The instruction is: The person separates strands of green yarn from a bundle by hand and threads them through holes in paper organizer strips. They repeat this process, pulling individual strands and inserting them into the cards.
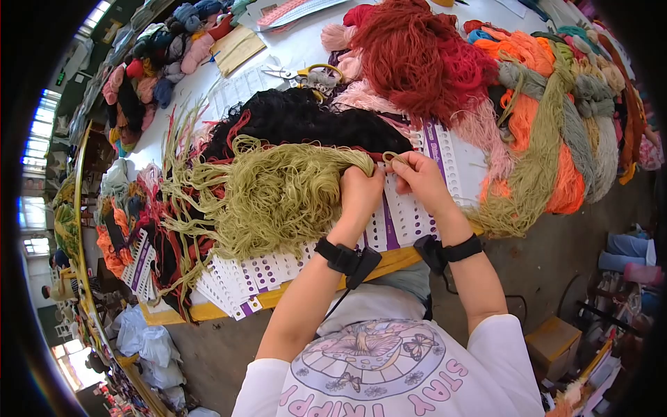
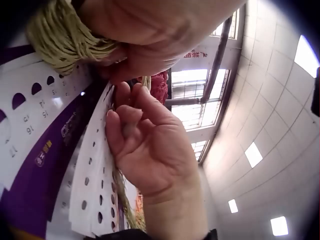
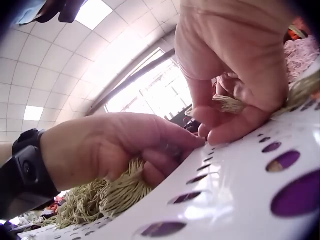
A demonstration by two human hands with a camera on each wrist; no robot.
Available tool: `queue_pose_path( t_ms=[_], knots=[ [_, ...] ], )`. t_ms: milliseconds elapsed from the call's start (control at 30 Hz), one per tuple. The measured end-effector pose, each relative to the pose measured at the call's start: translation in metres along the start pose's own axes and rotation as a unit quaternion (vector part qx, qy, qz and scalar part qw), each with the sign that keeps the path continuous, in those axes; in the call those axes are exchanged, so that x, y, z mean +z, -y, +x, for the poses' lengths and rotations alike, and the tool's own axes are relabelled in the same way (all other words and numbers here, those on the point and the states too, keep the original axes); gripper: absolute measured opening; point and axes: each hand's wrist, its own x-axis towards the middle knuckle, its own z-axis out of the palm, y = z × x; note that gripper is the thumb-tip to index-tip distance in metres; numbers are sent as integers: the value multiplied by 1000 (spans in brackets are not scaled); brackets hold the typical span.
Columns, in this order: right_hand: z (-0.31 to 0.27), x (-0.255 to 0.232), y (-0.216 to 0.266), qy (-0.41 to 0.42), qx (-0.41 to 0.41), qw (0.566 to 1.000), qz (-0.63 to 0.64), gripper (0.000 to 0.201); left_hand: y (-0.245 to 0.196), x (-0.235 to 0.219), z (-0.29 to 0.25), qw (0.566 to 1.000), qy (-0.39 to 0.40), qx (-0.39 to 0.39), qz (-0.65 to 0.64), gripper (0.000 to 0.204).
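Observation:
A large bundle of olive-green yarn [image 1: 278,198] lies on punched white cards [image 1: 236,274] in the head view. Its right end is gathered in my left hand [image 1: 361,194], fingers curled round the strands. Just right of it, my right hand [image 1: 424,182] pinches a small loop of green yarn [image 1: 396,160] between thumb and fingers. In the right wrist view the fingertips of the left hand [image 3: 105,150] and right hand [image 3: 235,65] nearly meet above a card with holes [image 3: 220,185]. Green strands [image 3: 127,187] show under the left palm.
Black yarn [image 1: 306,118] lies behind the green bundle. Red yarn [image 1: 417,59] is heaped beyond, with orange skeins [image 1: 524,125] and a long green skein [image 1: 542,160] at the right. Yellow-handled scissors [image 1: 306,71] and a brown pad [image 1: 237,50] lie farther back.

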Motion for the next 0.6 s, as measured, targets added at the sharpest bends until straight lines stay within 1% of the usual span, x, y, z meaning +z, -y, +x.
queue_pose_path(
  t_ms=[67,167,200,300,333,400,433,533,600],
  knots=[
    [-2,4,8,-31,15,999,-28,13,2,-3,-3,1000,-13,1,4,19],
    [-2,6,2,-41,-42,986,-154,13,-4,-20,-10,988,69,-84,-110,14],
    [-5,10,7,-59,-49,971,-225,12,-5,-24,-10,980,87,-98,-148,9],
    [-8,13,1,-108,-153,933,-307,11,8,-25,-2,944,128,-128,-276,13],
    [-9,13,2,-106,-171,929,-312,11,9,-22,0,941,139,-120,-285,15],
    [-9,14,4,-100,-208,918,-322,13,10,-21,3,935,169,-129,-286,12],
    [-8,14,2,-92,-207,925,-305,13,10,-21,3,931,183,-133,-285,10],
    [-5,9,-3,-67,-204,940,-267,13,9,-16,4,928,167,-147,-298,10],
    [-4,7,-4,-51,-197,945,-258,13,9,-14,6,950,149,-139,-235,7]
  ],
)
